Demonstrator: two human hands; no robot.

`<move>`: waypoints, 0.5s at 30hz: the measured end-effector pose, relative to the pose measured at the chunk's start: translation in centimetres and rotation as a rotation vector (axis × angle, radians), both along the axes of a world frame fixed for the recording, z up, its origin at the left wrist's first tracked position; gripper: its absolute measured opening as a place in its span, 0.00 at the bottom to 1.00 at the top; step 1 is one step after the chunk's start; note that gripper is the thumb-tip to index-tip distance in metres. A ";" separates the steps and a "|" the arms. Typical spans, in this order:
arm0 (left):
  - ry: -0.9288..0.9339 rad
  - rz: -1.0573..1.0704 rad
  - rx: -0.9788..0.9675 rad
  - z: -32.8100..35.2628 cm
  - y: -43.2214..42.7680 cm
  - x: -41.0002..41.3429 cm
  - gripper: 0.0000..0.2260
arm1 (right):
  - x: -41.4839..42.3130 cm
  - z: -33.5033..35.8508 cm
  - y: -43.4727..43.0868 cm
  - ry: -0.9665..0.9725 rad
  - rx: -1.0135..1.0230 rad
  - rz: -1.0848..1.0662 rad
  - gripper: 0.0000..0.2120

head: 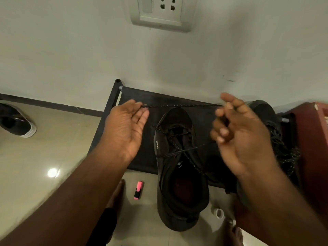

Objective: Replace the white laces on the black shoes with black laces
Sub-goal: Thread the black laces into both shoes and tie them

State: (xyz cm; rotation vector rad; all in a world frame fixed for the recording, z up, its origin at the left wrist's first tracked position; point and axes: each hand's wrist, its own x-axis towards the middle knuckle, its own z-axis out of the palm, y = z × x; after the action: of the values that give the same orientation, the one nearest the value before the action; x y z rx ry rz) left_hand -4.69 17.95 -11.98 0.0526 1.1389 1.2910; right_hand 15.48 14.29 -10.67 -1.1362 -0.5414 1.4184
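Two hands held a black lace (177, 105) tight.
The left hand (127, 126) and the right hand (239, 135) each pinched it above the black shoe (179, 183).

Taut black lace (181, 105) over black shoe (181, 174), wall (71, 50) close behind, second shoe (266, 112) right, bare floor (53, 148) left.

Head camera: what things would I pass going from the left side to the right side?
White-soled shoe → left hand → black shoe → right hand → red furniture. The lace spans both hands, so it's left out.
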 end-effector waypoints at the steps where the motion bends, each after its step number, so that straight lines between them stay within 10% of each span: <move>1: 0.063 -0.027 -0.037 -0.2 0.0 0.0 0.07 | 0.8 -0.1 0.2 -0.034 -0.012 -0.065 0.12; 7: 1.082 -0.757 0.354 0.4 -1.7 2.9 0.15 | 0.0 -0.4 -0.6 -0.508 0.027 0.218 0.02; 15: 0.730 -0.571 0.304 0.6 -1.7 3.2 0.09 | 1.3 -1.5 -0.7 -0.637 0.058 0.477 0.13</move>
State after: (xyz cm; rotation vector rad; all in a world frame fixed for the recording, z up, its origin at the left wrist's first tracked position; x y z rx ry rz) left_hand -1.51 16.26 -11.40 1.0700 1.3771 0.9190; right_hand 16.80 13.60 -12.12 -1.4769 -1.3673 1.4012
